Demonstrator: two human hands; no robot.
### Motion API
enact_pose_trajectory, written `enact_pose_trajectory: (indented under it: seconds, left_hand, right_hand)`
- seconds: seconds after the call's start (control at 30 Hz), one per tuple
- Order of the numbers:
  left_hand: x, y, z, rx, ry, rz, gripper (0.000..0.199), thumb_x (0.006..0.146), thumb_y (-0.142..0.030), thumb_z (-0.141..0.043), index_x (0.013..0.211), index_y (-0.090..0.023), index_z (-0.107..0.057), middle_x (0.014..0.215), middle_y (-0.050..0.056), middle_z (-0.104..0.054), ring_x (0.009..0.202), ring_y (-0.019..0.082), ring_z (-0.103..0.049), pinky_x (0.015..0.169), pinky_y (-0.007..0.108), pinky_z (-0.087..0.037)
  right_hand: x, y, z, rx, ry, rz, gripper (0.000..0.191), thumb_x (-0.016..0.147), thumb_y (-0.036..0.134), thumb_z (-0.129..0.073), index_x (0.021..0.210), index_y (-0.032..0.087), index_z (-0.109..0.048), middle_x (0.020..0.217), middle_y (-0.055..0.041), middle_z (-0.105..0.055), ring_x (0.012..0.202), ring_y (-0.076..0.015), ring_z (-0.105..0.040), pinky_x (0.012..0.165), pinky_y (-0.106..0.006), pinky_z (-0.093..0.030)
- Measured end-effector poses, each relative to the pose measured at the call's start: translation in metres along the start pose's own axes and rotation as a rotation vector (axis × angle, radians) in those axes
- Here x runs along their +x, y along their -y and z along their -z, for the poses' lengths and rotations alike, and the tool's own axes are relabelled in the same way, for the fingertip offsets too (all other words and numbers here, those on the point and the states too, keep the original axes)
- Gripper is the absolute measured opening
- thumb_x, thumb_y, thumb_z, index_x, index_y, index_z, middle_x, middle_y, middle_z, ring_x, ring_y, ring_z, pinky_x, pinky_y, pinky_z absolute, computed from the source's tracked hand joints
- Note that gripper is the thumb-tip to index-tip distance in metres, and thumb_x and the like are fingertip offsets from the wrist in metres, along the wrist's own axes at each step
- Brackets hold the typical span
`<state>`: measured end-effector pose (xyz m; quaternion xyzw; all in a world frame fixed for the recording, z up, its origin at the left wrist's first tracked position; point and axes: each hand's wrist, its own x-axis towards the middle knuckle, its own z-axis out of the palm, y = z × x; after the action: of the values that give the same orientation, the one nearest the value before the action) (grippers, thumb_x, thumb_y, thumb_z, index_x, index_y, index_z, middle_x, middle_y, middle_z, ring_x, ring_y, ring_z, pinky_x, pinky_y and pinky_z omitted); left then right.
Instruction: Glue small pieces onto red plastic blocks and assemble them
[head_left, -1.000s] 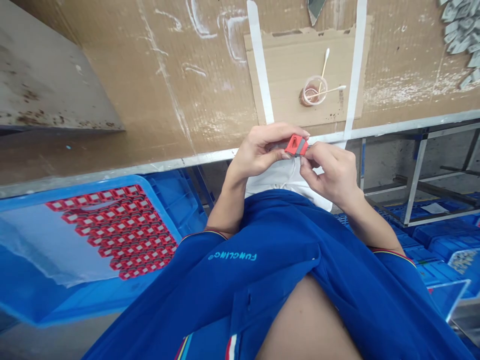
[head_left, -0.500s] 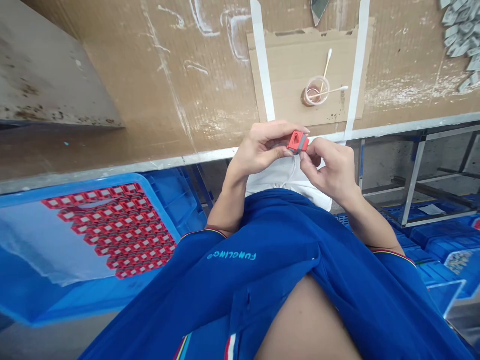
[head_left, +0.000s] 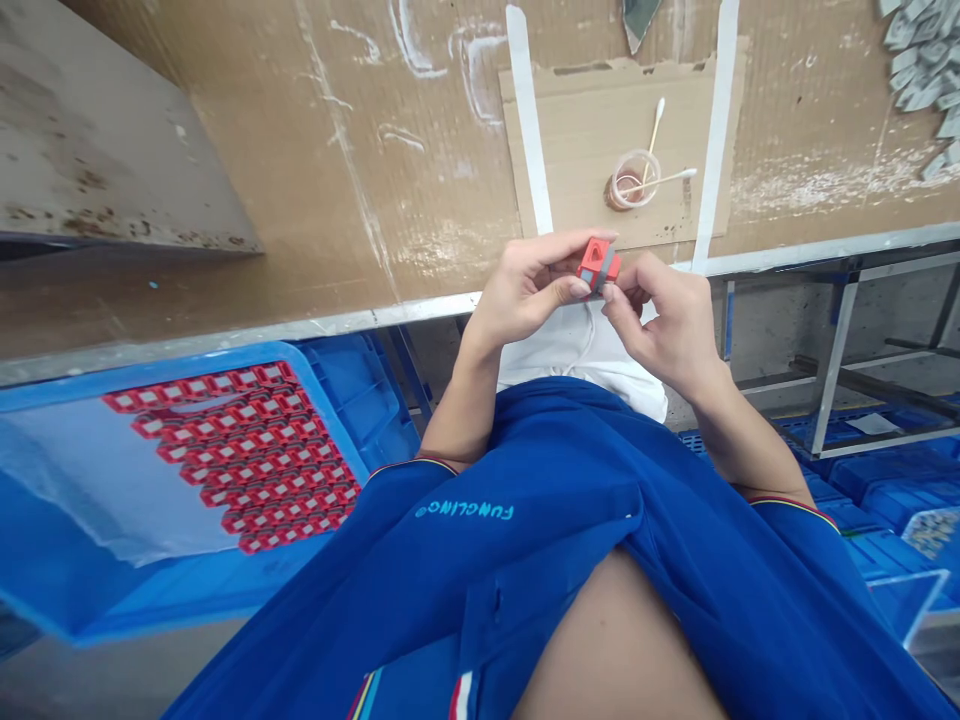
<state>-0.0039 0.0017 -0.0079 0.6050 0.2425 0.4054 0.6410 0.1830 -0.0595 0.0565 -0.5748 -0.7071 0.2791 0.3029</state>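
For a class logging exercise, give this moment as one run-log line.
left hand: holding red block | right hand: fingertips at block | cup: on cardboard, two swabs inside

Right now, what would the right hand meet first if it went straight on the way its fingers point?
Going straight on, the right hand would first meet the red-and-gray part at its fingertips, though exact contact is unclear.

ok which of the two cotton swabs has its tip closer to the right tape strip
The one lying nearly sideways across the cup, pointing at the right tape strip; the other swab points away from the person.
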Motion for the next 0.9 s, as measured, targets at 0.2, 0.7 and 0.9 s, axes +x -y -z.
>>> enact_pose_trajectory:
  seconds: [0.2, 0.7, 0.9]
  left_hand:
    - [0.0, -0.001, -0.001, -0.023, 0.015, 0.011, 0.054, 0.088, -0.061, -0.074, 0.128, -0.025, -0.076, 0.107, 0.005, -0.081, 0.099, 0.025, -0.08, 0.084, 0.037, -0.068]
    - [-0.001, 0.005, 0.0, -0.07, 0.004, 0.024, 0.052, 0.086, -0.057, -0.078, 0.128, -0.027, -0.074, 0.116, 0.006, -0.079, 0.115, 0.03, -0.076, 0.095, 0.046, -0.066]
    - [-0.002, 0.0, -0.002, -0.06, 0.008, 0.012, 0.049, 0.088, -0.059, -0.076, 0.128, -0.03, -0.075, 0.117, 0.005, -0.079, 0.114, 0.028, -0.076, 0.098, 0.046, -0.066]
  right_hand:
    - [-0.003, 0.003, 0.0, 0.032, -0.001, -0.018, 0.019, 0.094, 0.026, -0.059, 0.08, 0.025, -0.046, 0.066, 0.0059, -0.057, 0.054, -0.01, -0.052, 0.055, -0.025, -0.041]
    - [-0.005, -0.005, -0.011, -0.041, -0.05, -0.005, 0.017, 0.094, 0.024, -0.058, 0.081, 0.025, -0.047, 0.06, 0.0079, -0.05, 0.053, -0.0107, -0.049, 0.056, -0.026, -0.037]
    - [-0.005, 0.008, -0.006, -0.17, -0.115, 0.108, 0.018, 0.094, 0.02, -0.058, 0.08, 0.025, -0.047, 0.062, 0.0055, -0.055, 0.054, -0.0135, -0.053, 0.055, -0.028, -0.035]
